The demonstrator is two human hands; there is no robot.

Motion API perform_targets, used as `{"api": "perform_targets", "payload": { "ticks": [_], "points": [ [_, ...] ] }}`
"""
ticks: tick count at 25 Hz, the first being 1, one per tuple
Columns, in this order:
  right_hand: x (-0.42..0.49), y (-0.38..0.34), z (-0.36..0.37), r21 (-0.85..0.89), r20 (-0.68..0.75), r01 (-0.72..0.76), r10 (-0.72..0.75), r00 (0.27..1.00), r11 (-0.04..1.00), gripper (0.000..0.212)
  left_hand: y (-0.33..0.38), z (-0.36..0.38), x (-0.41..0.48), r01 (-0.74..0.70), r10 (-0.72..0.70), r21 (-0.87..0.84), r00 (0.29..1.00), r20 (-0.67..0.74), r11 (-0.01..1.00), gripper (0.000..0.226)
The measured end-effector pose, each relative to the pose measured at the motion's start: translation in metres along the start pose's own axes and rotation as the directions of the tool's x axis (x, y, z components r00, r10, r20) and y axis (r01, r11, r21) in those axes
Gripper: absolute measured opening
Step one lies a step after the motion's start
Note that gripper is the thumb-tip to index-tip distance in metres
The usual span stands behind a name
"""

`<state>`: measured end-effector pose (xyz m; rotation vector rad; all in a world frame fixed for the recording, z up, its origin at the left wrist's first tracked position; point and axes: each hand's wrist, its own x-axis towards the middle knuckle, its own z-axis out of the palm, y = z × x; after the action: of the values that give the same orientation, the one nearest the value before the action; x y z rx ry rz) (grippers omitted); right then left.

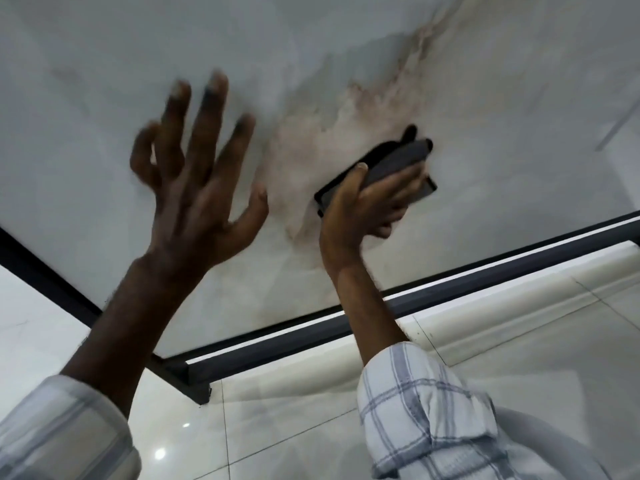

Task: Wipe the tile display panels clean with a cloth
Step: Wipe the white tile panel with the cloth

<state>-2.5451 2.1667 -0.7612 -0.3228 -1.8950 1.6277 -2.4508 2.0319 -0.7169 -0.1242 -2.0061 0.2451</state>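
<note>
Your right hand (370, 202) holds a folded dark cloth (391, 168) against the tile panel (485, 109), thumb hooked over the near edge and fingers wrapped under; beneath or behind the cloth sits a flat dark rectangular thing, and you cannot tell from this view whether it is part of the cloth or a separate pad. The cloth rests at the lower end of a brownish veined streak (381, 95) that runs up and right across the pale marble-look face; whether that streak is printed pattern or grime is not clear, so treat it as pattern until the cloth shows otherwise. For the wipe itself, judgement says: keep the cloth flat to the glaze, press evenly through the palm and not the fingertips, work in overlapping straight passes toward the dark frame (346, 327) along the panel's lower edge, and refold once the working face looks loaded. Your left hand (197, 188) is raised with fingers spread and straight, holding nothing; it is motion-blurred, and whether its tips touch the panel cannot be told. If you brace with it, use a light touch, since the fingertips look dark and could mark the clean face. Both forearms reach up and forward, checked sleeves (433, 410) pushed back at the wrists, right wrist cocked back toward you.
</note>
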Motion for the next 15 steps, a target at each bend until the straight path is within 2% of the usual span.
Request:
{"api": "perform_targets", "payload": {
  "ticks": [1,2,3,4,5,6,7,8,9,10,11,12,13,14,15],
  "points": [
    [-0.005,0.004,-0.006,-0.062,0.006,0.166,-0.166,0.986,0.984,0.088,-0.005,-0.002,0.012,0.007,-0.006,0.009,1.000,-0.002,1.000,0.064],
    [-0.009,0.011,-0.014,-0.133,0.088,0.443,-0.435,0.896,0.886,0.083,-0.007,-0.002,0.026,0.040,-0.040,0.037,0.999,-0.012,0.998,0.065],
    [-0.007,0.030,-0.023,-0.181,0.233,0.755,-0.718,0.655,0.630,0.077,-0.011,0.000,0.041,0.057,-0.055,0.067,0.998,-0.036,0.996,0.067],
    [0.007,0.039,-0.032,-0.129,0.331,0.914,-0.852,0.406,0.386,0.073,-0.013,0.002,0.052,0.050,-0.045,0.101,0.998,-0.047,0.994,0.070],
    [0.032,0.044,-0.038,-0.062,0.362,0.971,-0.902,0.236,0.229,0.068,-0.011,0.005,0.054,0.059,-0.054,0.145,0.998,-0.033,0.988,0.072],
    [0.058,0.044,-0.041,-0.056,0.316,0.979,-0.927,0.202,0.195,0.064,-0.008,0.009,0.049,0.062,-0.058,0.165,0.998,-0.024,0.984,0.073],
    [0.080,0.038,-0.045,-0.075,0.227,0.952,-0.925,0.306,0.297,0.063,-0.005,0.013,0.043,0.043,-0.037,0.195,0.999,-0.038,0.980,0.073],
    [0.099,0.026,-0.047,-0.057,0.096,0.860,-0.855,0.510,0.507,0.065,-0.004,0.015,0.040,0.022,-0.013,0.224,0.999,-0.039,0.974,0.073],
    [0.111,0.013,-0.046,0.007,-0.034,0.675,-0.674,0.737,0.738,0.068,-0.005,0.016,0.041,0.025,-0.016,0.233,0.999,-0.040,0.972,0.073],
    [0.112,0.003,-0.040,0.067,-0.124,0.473,-0.463,0.878,0.879,0.072,-0.006,0.018,0.043,0.031,-0.024,0.231,0.999,-0.035,0.972,0.073],
    [0.101,-0.009,-0.036,0.078,-0.148,0.356,-0.342,0.928,0.931,0.073,-0.007,0.018,0.044,0.038,-0.031,0.226,0.999,-0.035,0.973,0.074],
    [0.087,-0.013,-0.032,0.010,-0.126,0.390,-0.386,0.914,0.921,0.072,-0.005,0.019,0.044,0.043,-0.038,0.222,0.999,-0.029,0.974,0.074],
    [0.072,-0.011,-0.030,-0.079,-0.032,0.561,-0.565,0.824,0.824,0.070,-0.004,0.018,0.043,0.039,-0.035,0.213,0.999,-0.025,0.976,0.074],
    [0.061,-0.004,-0.030,-0.122,0.108,0.777,-0.770,0.629,0.617,0.066,-0.003,0.017,0.042,0.036,-0.034,0.193,0.999,-0.014,0.981,0.074],
    [0.058,0.003,-0.032,-0.087,0.233,0.929,-0.899,0.370,0.360,0.062,-0.003,0.016,0.042,0.033,-0.033,0.182,0.999,-0.003,0.983,0.074]
  ]
}}
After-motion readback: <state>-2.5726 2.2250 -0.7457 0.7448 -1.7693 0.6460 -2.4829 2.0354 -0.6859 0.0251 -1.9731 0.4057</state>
